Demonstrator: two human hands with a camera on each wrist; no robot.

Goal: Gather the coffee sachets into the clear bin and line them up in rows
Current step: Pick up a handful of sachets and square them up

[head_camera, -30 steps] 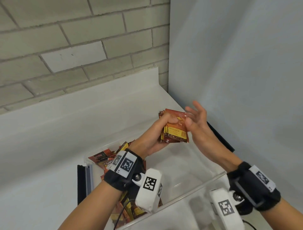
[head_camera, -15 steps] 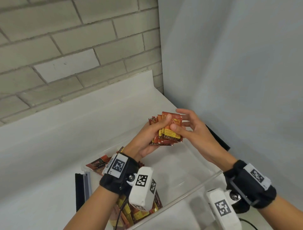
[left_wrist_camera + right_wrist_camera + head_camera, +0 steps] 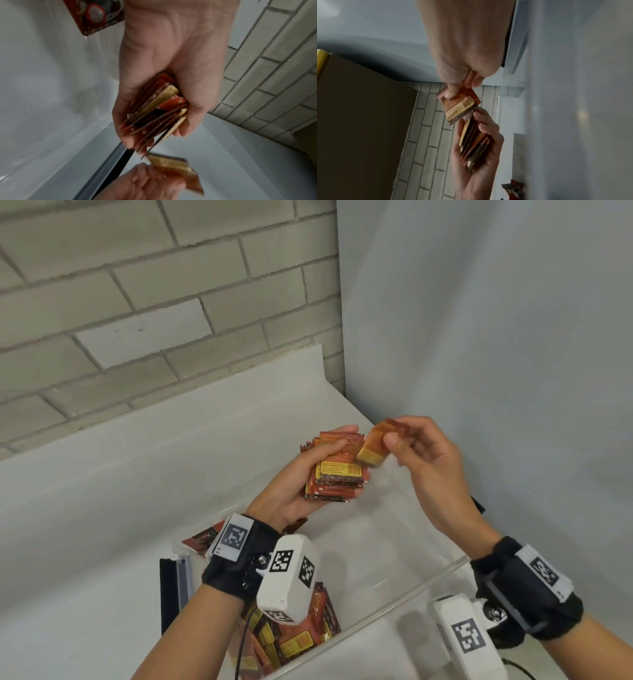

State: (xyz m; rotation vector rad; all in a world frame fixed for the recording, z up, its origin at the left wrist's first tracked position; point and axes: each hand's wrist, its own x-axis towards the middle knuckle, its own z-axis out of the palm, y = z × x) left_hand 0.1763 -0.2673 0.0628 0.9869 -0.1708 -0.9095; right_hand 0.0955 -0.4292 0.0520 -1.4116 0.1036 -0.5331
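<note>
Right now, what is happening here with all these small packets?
A person is sorting coffee sachets over a clear bin. The left hand grips a stack of sachets, fanned a little. The right hand pinches a single sachet beside the top of the stack. More loose sachets lie jumbled in the bin's near left corner, not in rows; the rest of the bin floor is bare.

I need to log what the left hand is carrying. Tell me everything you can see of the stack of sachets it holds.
The stack of sachets is a fanned bundle of flat foil packets, red-brown with yellow label panels and serrated ends. The left hand grips it, thumb across the top packet and fingers curled beneath, above the clear bin. Its packets are unevenly aligned. The right hand pinches a single sachet at its far edge.
</note>
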